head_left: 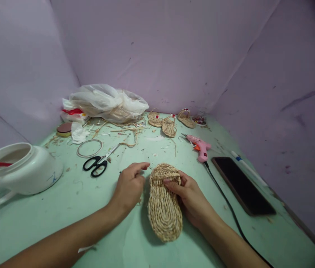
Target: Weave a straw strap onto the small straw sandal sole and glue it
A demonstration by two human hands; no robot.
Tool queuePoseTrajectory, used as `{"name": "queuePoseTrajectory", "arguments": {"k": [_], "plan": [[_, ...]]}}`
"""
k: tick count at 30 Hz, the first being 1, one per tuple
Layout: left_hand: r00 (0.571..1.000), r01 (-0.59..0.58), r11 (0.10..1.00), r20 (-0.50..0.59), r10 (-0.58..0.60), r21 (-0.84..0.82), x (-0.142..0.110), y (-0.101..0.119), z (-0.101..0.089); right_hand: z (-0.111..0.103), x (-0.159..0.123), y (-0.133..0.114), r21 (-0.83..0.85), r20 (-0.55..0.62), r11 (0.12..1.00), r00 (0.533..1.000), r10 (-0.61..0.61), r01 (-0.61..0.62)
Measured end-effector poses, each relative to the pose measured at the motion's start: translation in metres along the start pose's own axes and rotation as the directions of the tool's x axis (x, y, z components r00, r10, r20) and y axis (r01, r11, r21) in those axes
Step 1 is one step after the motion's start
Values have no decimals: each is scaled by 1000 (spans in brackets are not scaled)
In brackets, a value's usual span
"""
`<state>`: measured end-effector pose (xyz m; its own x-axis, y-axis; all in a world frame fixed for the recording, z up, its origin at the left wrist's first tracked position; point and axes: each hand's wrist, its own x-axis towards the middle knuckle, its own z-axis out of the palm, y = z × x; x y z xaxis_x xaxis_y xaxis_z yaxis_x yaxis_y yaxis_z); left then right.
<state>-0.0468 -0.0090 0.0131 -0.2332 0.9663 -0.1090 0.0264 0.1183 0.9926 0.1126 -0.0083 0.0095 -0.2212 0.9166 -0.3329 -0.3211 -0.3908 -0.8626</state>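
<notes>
Coiled-straw slipper (165, 212), oblong, pale tan, banded across one end, between both hands over the green tabletop (96, 206). The right hand (192, 197) pinches its edge, thumb covering part of its face; the left hand (129, 186), beside it, is partly curled, contents indeterminable. Beyond the slipper: scissors (107, 154) leftward, pink glue gun (202, 146) rightward.

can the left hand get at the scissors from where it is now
Probably yes: the left hand is close to the scissors, off their right side in the view, and only open green tabletop with small specks seems to lie between them.
</notes>
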Motion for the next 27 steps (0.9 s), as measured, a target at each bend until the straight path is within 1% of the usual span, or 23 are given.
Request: {"name": "queuePoseTrajectory", "arguments": {"k": [2,3,5,6,8,10,11,13,14,15,17,19,20,22,24,25,27], "plan": [[1000,-9,1000,-24,9,16,-1,3,-3,0,0,-1,17,5,1000,1000,2,-3],[999,-33,999,-16,34,28,-3,5,-3,0,0,-1,25,11,1000,1000,0,0],[992,-121,990,45,118,65,-7,7,0,0,0,-1,27,20,1000,1000,-13,12],[987,-143,986,80,136,89,-9,8,2,0,0,0,20,26,1000,999,-21,20],[989,-105,988,112,92,114,-11,8,6,0,1,0,4,49,999,998,-39,39],[995,-55,993,95,45,108,-10,7,9,-2,1,1,-4,91,999,995,-52,52],[995,-60,993,87,52,102,-9,7,9,-2,1,0,-2,122,998,991,-56,56],[991,-111,991,88,104,79,-6,7,9,-5,2,-1,10,189,998,980,-57,56],[988,-121,991,99,115,53,-5,7,8,-6,2,-1,16,222,999,974,-52,50],[987,-107,994,124,104,19,-3,8,7,-7,3,-2,21,253,999,967,-43,39],[981,-30,998,191,40,-55,0,7,6,-9,4,-3,4,276,999,961,-32,32],[969,45,994,245,-19,-101,2,6,7,-10,6,-5,-77,241,994,969,-51,72],[968,67,992,246,-38,-109,3,5,7,-11,7,-5,-135,216,985,973,-76,107],[976,84,991,209,-60,-107,5,2,7,-11,8,-7,-252,189,950,972,-138,184],[985,82,991,161,-65,-102,7,0,8,-13,9,-9,-368,159,897,967,-200,246],[987,81,992,148,-66,-100,8,-1,8,-14,9,-10,-438,127,859,965,-231,264],[988,81,993,137,-68,-90,10,-2,7,-19,11,-11,-581,55,770,957,-286,264]]}}
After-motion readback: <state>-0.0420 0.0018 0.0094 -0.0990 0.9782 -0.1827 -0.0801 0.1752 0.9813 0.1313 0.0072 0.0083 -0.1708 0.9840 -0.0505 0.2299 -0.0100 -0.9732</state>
